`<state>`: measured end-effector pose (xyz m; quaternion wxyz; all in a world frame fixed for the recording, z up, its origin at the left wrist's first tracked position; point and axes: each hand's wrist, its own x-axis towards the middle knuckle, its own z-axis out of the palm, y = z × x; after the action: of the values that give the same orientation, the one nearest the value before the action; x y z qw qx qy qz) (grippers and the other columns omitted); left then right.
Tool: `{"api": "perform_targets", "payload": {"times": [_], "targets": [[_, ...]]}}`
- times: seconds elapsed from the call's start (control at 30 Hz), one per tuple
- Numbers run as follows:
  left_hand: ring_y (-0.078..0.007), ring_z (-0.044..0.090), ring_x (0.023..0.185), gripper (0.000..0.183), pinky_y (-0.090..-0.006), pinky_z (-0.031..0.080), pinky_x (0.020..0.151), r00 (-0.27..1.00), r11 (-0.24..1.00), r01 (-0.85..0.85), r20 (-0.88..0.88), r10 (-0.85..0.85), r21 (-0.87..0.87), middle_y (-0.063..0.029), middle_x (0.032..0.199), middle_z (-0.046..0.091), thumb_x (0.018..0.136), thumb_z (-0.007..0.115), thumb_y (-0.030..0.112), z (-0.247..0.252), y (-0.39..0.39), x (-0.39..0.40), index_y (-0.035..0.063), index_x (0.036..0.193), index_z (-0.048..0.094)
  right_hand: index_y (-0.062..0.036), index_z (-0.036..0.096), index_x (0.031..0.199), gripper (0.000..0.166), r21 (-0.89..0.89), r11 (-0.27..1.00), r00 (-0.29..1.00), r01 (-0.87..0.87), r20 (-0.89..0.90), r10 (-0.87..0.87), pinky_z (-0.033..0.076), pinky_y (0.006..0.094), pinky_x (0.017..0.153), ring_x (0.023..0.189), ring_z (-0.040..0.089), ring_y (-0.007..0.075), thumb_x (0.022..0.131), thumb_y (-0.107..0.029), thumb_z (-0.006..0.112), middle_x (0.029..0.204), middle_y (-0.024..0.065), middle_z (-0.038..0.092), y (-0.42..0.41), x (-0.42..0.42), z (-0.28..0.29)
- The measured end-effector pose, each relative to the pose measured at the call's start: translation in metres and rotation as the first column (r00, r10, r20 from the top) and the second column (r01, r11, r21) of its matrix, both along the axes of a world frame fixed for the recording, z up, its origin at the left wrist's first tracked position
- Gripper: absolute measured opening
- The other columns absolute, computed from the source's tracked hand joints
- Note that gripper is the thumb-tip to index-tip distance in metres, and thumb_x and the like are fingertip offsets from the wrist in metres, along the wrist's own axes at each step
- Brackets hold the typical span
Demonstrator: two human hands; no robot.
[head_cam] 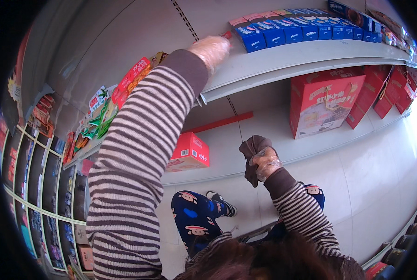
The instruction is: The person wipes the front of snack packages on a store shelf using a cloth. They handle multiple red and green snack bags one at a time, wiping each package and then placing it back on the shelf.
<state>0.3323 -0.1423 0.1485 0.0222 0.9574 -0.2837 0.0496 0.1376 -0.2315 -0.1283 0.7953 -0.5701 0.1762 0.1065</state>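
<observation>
Over the upper shelf [261, 63] reaches my left hand [213, 50], in a clear plastic glove. Its fingers are turned away, so what they hold or touch cannot be told. A bit of red [226, 34] shows just past the fingers. To its right stands a row of blue Oreo boxes [310, 34]. My right hand [266, 162], also gloved in clear plastic, grips a crumpled dark brown cloth [252, 154] in front of the lower shelf.
Red gift bags [327, 101] and a red carton [191, 154] stand on the lower shelf, with a red strip [217, 121] behind. Snack packets [103, 112] lie left of my arm. A divided rack [44, 175] stands at far left. Below are my legs [198, 217] and the tiled floor [334, 175].
</observation>
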Motion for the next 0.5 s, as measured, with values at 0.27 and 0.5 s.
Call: {"api": "perform_targets", "payload": {"times": [0.27, 0.5], "targets": [[-0.0224, 0.06, 0.071, 0.028, -0.0366, 0.046, 0.069, 0.872, 0.824, 0.156, 0.467, 0.144, -0.545, -0.0093, 0.077, 0.062, 0.092, 0.049, 0.027, 0.044, 0.12, -0.053, 0.0009, 0.093, 0.059, 0.0025, 0.05, 0.119, 0.051, 0.593, 0.799, 0.964, 0.101, 0.14, -0.226, 0.045, 0.0396, 0.092, 0.095, 0.06, 0.0296, 0.07, -0.011, 0.057, 0.108, 0.0144, 0.06, 0.004, 0.014, -0.028], [-0.0174, 0.065, 0.088, 0.026, -0.0292, 0.054, 0.072, 0.993, -0.047, -0.114, -0.113, -0.02, -0.992, -0.0118, 0.104, 0.062, 0.095, 0.046, 0.01, -0.028, 0.121, -0.219, -0.0025, 0.117, 0.05, -0.0041, 0.045, 0.128, 0.052, 0.836, 0.523, 0.982, -0.167, 0.19, 0.01, 0.04, 0.0486, 0.099, 0.114, 0.052, 0.0334, 0.083, -0.03, 0.048, 0.123, 0.017, 0.055, -0.008, -0.027, 0.035]]}}
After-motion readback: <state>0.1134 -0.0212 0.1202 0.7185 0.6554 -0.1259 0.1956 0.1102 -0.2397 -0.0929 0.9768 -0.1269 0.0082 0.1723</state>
